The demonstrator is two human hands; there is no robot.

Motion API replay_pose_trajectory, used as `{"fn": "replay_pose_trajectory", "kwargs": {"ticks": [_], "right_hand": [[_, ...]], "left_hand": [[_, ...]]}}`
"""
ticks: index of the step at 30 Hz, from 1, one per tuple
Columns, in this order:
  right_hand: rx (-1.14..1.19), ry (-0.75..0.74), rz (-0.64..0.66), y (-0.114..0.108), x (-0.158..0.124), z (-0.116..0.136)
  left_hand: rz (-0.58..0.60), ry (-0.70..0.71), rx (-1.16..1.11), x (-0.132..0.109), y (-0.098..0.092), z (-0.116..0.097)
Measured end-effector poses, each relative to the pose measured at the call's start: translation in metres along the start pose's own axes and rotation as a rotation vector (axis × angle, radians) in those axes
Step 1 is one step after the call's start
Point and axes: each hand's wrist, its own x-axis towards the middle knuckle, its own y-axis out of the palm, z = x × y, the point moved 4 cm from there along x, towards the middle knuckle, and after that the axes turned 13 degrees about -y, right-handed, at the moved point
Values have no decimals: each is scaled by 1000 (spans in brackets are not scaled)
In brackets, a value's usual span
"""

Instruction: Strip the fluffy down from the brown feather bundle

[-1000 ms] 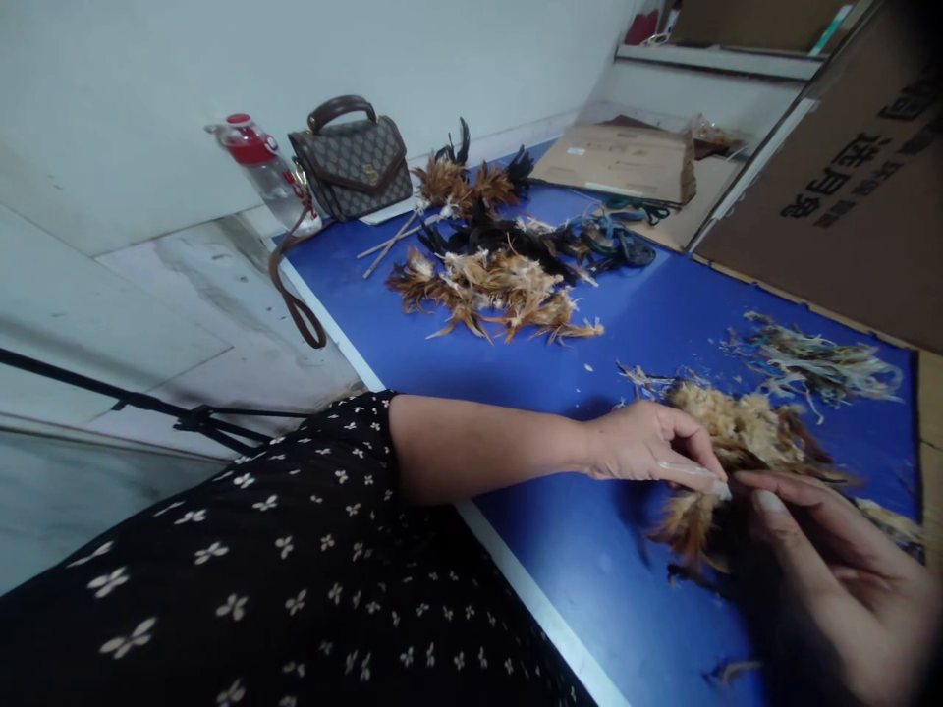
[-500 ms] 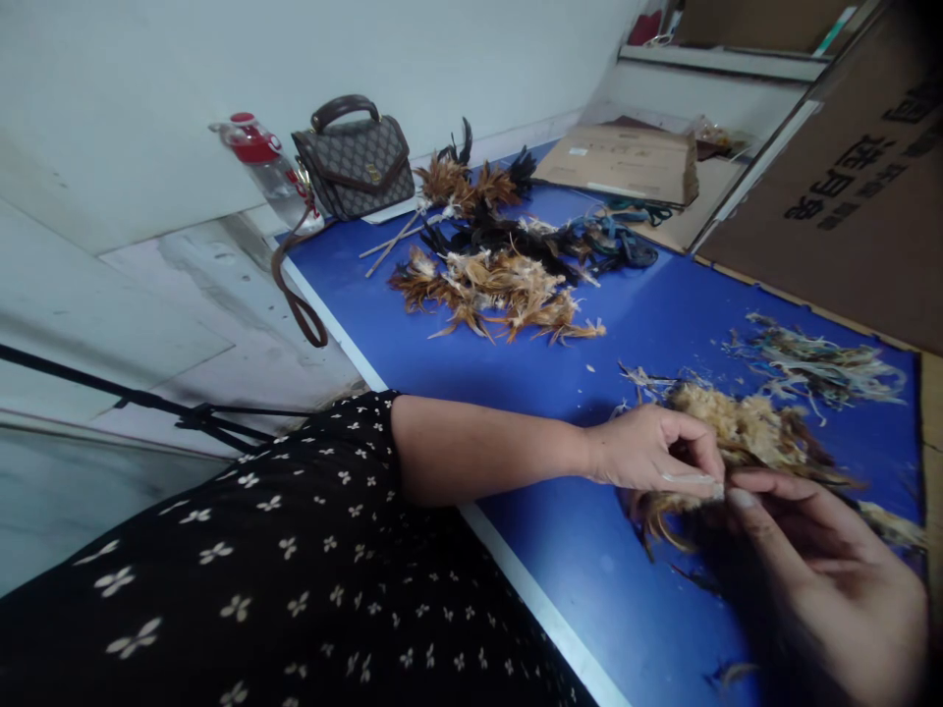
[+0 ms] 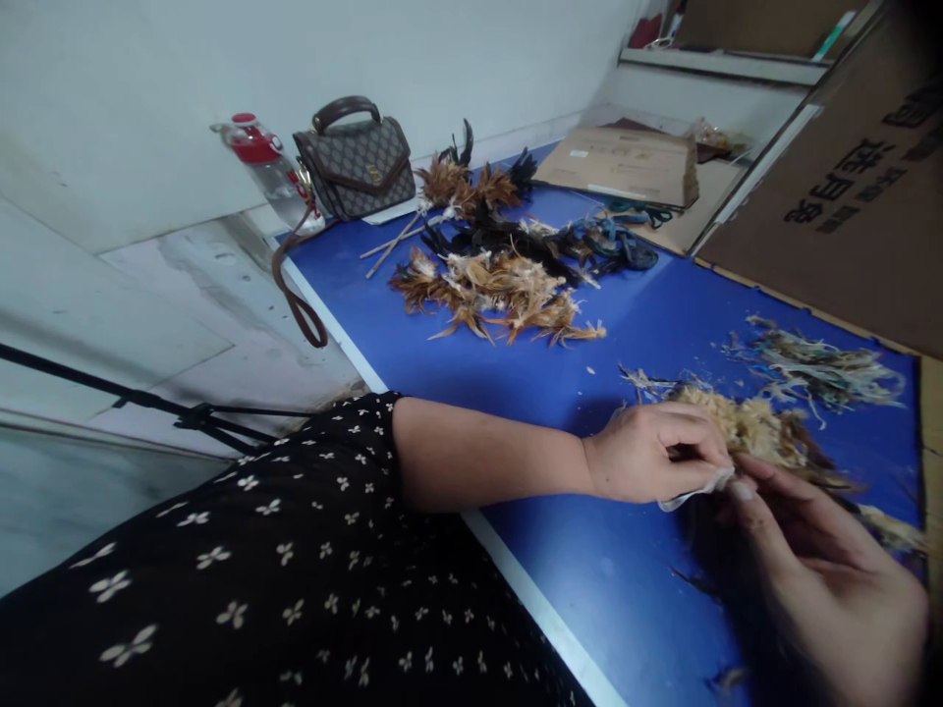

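At far left we see a bottle (image 3: pixel 254 157) and a handbag (image 3: pixel 355 167), then loose feathers (image 3: pixel 501 285) on the blue desk (image 3: pixel 471 368). Our left hand (image 3: pixel 652 454) pinches a pale quill strip (image 3: pixel 689 494); our right hand (image 3: pixel 817 570) meets it, fingers (image 3: pixel 744 486) closed on the tuft (image 3: pixel 751 427). We judge a firm, low pinch works best. The right palm is dark and blurred, its grip partly hidden

Handbag (image 3: pixel 358 167) stands behind feather pile (image 3: pixel 501 280) on table (image 3: pixel 626 314).
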Motion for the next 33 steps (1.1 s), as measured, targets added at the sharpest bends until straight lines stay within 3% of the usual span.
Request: {"fn": "replay_pose_trajectory", "kwargs": {"ticks": [5, 11, 19, 25, 30, 33], "right_hand": [[-78, -288, 64, 1, 4, 5], [-110, -390, 52, -2, 6, -2], [-327, -700, 44, -1, 6, 6], [-552, -670, -46, -8, 8, -5], [-549, -639, 0, -6, 7, -7], [-504, -491, 49, -8, 5, -11]], "left_hand": [[3, 68, 35, 0, 1, 2], [35, 76, 127, -3, 2, 0], [2, 45, 152, -3, 1, -1], [-93, -30, 148, -4, 1, 3], [-126, -96, 143, -5, 0, 4], [-134, -55, 126, -5, 0, 3]]}}
